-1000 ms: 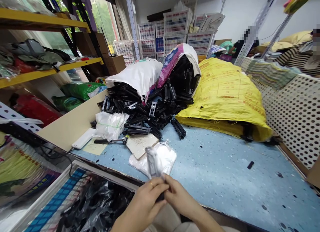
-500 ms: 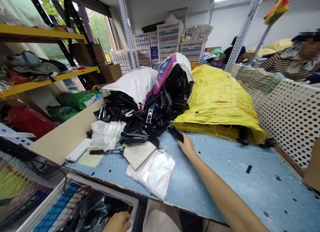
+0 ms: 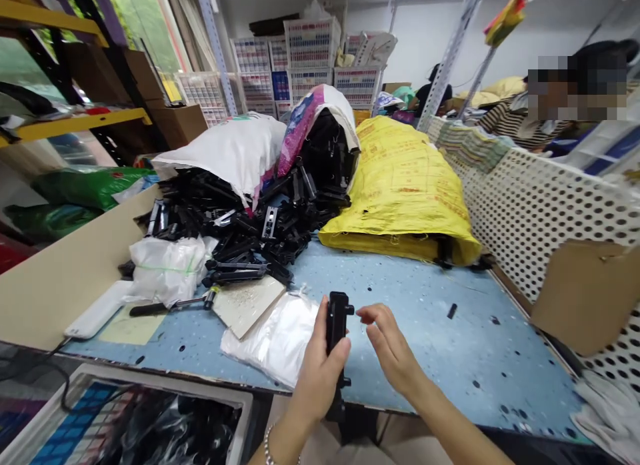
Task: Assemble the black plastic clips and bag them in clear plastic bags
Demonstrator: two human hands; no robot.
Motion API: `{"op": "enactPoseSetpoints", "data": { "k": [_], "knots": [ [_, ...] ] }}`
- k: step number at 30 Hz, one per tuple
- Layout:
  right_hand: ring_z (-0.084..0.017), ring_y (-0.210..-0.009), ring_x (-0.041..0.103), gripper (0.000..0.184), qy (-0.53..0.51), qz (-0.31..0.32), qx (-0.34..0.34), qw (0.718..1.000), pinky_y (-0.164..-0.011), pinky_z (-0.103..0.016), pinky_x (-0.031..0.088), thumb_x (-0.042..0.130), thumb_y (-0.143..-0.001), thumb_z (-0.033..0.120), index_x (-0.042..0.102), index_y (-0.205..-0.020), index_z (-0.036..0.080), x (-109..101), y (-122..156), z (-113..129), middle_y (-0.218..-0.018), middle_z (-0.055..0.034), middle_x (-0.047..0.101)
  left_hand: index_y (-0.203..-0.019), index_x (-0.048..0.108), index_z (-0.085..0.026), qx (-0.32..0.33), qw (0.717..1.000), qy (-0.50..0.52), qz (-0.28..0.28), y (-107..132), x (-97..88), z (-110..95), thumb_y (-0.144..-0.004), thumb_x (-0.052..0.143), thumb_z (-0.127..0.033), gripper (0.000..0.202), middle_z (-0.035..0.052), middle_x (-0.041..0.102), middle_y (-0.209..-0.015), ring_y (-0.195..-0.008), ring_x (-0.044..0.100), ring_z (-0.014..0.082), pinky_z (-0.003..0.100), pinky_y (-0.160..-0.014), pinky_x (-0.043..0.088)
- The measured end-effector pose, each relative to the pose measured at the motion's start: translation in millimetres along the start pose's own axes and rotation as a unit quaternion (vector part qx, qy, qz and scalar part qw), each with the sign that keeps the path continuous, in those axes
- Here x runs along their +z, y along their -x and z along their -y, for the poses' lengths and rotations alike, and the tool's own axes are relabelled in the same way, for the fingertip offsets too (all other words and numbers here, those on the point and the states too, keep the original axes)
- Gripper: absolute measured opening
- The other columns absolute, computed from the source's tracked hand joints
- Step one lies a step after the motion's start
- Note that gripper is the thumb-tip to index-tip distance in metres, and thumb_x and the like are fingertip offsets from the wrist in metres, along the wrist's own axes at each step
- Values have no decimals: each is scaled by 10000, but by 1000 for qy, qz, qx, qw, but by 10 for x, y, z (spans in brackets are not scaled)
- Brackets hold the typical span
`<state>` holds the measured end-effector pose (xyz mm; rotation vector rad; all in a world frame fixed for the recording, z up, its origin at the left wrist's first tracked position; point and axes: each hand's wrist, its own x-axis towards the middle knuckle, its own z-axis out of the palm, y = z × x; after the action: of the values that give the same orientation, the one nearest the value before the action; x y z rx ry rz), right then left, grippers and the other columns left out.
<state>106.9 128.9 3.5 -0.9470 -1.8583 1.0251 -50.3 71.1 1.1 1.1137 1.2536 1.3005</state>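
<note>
A long black plastic part (image 3: 337, 321) with small round pegs on its side stands roughly upright at the front edge of the table, gripped by my left hand (image 3: 320, 368). My right hand (image 3: 393, 348) is just to its right, fingers bent and spread, holding nothing; its fingertips are close to the upper peg, with a small gap. Left of my hands are a stack of clear plastic bags (image 3: 275, 345) and a pale square tile (image 3: 250, 301) partly lying on it. Farther back is a heap of similar black parts (image 3: 250, 238), some with silvery metal pieces.
A hammer-like tool (image 3: 155, 309) lies near a white power strip (image 3: 97, 311). White sack (image 3: 225, 145) and yellow sack (image 3: 405, 185) stand behind. A crate (image 3: 240, 405) with bagged black parts sits at lower left. Perforated panel (image 3: 545, 191) edges the right side; a co-worker (image 3: 510, 121) is beyond it.
My right hand has come back from beside the heap, and the black part it held is now in my left hand. My left hand has risen from the crate. The view has shifted right.
</note>
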Motion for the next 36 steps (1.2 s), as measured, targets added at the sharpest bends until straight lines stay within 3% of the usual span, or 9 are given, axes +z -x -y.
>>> {"op": "enactPoseSetpoints", "data": {
  "k": [4, 9, 12, 14, 17, 20, 24, 31, 36],
  "knots": [
    [-187, -832, 482, 274, -53, 1, 55, 997, -792, -328, 406, 388, -963, 442, 526, -858, 229, -42, -156, 39, -852, -18, 494, -1509, 164, -238, 23, 996, -76, 30, 112, 120, -70, -915, 499, -395, 700, 54, 177, -1587, -1453, 156, 245, 404, -1185, 159],
    [-175, -758, 493, 327, -165, 33, 149, 974, -728, -330, 425, 341, -964, 490, 509, -882, 221, 113, -127, -71, -806, -8, 505, -1472, 304, -202, 22, 997, -64, -35, -30, 111, -91, -834, 608, -400, 734, 120, 455, -1441, -1331, 408, 285, 406, -1105, 318],
    [-207, -853, 500, 307, -13, 75, 30, 997, -809, -387, 397, 371, -962, 477, 543, -951, 223, 139, 56, -114, -879, -38, 549, -1458, 320, -203, -60, 994, 54, -79, -145, 21, -124, -803, 618, -471, 768, 87, 679, -1033, -886, 662, 219, 325, -783, 523],
    [-221, -890, 484, 248, 115, 98, -81, 985, -841, -414, 365, 408, -963, 426, 552, -965, 224, 168, 227, -99, -917, -50, 569, -1446, 325, -197, -109, 985, 109, -75, -195, -13, -145, -792, 612, -509, 779, 22, 664, -776, -625, 632, 160, 265, -598, 502],
    [-216, -881, 474, 198, 210, 85, -148, 963, -823, -406, 369, 377, -982, 324, 534, -945, 209, 246, 436, -94, -915, -59, 573, -1390, 398, -193, -120, 980, 139, -77, -255, 3, -101, -769, 628, -522, 740, -2, 635, -706, -557, 604, 133, 236, -552, 481],
    [-191, -829, 494, 200, 217, 95, -104, 966, -769, -355, 402, 365, -984, 310, 520, -905, 212, 234, 402, -234, -866, -37, 567, -1313, 478, -189, -92, 981, 117, -123, -347, 72, 98, -778, 622, -482, 627, 43, 667, -857, -683, 658, 160, 263, -641, 519],
    [-195, -884, 541, 172, 222, -32, 49, 973, -852, -344, 424, 463, -921, 326, 570, -824, 232, -284, -199, -649, -879, -28, 601, -1236, 559, -145, -85, 990, 27, -111, -476, 267, 527, -814, 552, -378, 483, 136, 661, -1144, -1111, 613, 267, 373, -962, 464],
    [-392, -1288, 292, 418, 200, -344, 240, 885, -992, -578, 267, 470, -845, 224, 487, -1235, 74, -1769, -1301, -1170, -1322, -273, 437, -1342, 512, -183, -36, 995, -79, -56, -481, 608, 907, -812, 517, -262, 536, 94, 373, -1507, -1417, 279, 258, 392, -1168, 216],
    [-314, -1045, 553, 353, 41, -349, 275, 895, -832, -434, 470, 521, -804, 329, 618, -1079, 129, -1777, -986, -1204, -1058, -167, 640, -1295, 570, -204, -16, 996, -60, -65, -567, 498, 720, -834, 548, -314, 474, 95, 415, -1481, -1402, 304, 284, 425, -1176, 190]
  ]
}}
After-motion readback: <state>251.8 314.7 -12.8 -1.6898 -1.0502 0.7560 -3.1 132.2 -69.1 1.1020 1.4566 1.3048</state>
